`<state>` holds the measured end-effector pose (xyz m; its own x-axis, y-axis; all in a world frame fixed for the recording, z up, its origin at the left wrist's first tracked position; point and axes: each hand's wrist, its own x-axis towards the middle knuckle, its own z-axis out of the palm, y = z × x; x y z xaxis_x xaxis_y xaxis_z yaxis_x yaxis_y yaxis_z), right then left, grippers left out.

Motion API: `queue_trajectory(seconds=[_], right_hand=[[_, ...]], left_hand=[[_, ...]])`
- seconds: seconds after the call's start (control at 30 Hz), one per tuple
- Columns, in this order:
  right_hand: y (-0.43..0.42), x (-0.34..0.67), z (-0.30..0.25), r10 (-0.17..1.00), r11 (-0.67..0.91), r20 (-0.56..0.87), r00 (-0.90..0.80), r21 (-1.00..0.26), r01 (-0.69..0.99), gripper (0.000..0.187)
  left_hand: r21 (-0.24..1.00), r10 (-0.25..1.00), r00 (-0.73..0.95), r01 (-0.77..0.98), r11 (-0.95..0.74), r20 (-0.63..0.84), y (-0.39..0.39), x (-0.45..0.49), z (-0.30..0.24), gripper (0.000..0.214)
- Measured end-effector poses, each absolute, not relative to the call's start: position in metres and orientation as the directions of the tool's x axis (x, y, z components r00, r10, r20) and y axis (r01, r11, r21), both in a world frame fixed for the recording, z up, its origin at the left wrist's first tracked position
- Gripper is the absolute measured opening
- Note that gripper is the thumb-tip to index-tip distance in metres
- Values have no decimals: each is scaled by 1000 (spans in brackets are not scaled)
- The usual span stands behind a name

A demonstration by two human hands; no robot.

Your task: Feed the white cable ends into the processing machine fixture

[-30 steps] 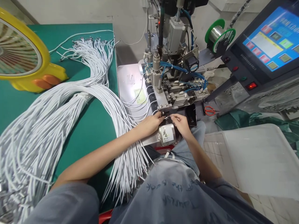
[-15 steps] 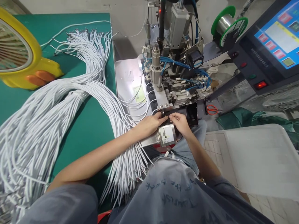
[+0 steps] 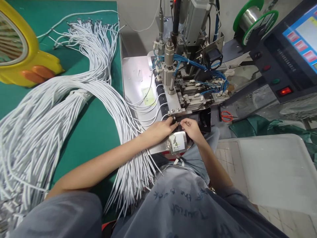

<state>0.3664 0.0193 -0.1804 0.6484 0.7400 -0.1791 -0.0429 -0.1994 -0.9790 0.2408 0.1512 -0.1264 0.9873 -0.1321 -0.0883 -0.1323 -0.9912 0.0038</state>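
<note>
My left hand [image 3: 159, 131] reaches over the white cables to the front of a soldering machine [image 3: 175, 99]. Its fingers are closed near the front clamp, and what they hold is too small to name. Close beside it, my right hand [image 3: 192, 129] pinches a tiny metallic piece at its fingertips, almost touching the left fingers. Just below both hands sits a box-like part with a white label [image 3: 177, 142]. Several white cables [image 3: 146, 114] curve from the big bundle [image 3: 99, 86] into the machine's black holder [image 3: 162, 99].
A green tabletop [image 3: 81, 132] carries the cables and a yellow duck-shaped fan [image 3: 32, 59]. To the right are a solder wire spool [image 3: 252, 18], a control panel [image 3: 279, 66], orange-handled scissors [image 3: 226, 116], a black tray [image 3: 205, 120] and a white plastic surface [image 3: 277, 168].
The view has shifted slightly, so the spool and panel appear farther right. Both hands stay almost in place, and a small bright piece now shows between the fingertips.
</note>
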Motion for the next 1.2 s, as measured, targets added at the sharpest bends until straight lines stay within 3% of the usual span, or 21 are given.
queue_trajectory(seconds=[0.43,0.53,0.67,0.83,1.0,1.2], right_hand=[[24,362,-176,699,-149,-83,711,-988,31,20],[23,362,-179,680,-183,-148,718,-983,-30,23],[23,365,-180,739,-249,-302,602,-953,-173,27],[24,364,-181,773,-216,-297,561,-954,-207,29],[25,362,-183,767,-214,-285,574,-958,-190,29],[23,361,-183,793,-207,-212,571,-975,-74,27]], left_hand=[[11,-142,985,-142,-990,-94,150,241,-124,46],[10,-144,985,-144,-990,-92,150,241,-125,45],[-1,-148,986,-148,-989,-71,151,241,-128,43],[17,-139,990,-138,-990,-28,151,241,-127,42],[-29,-42,996,-45,-999,-85,150,234,-116,18],[-56,-5,995,-10,-998,-98,147,230,-114,14]])
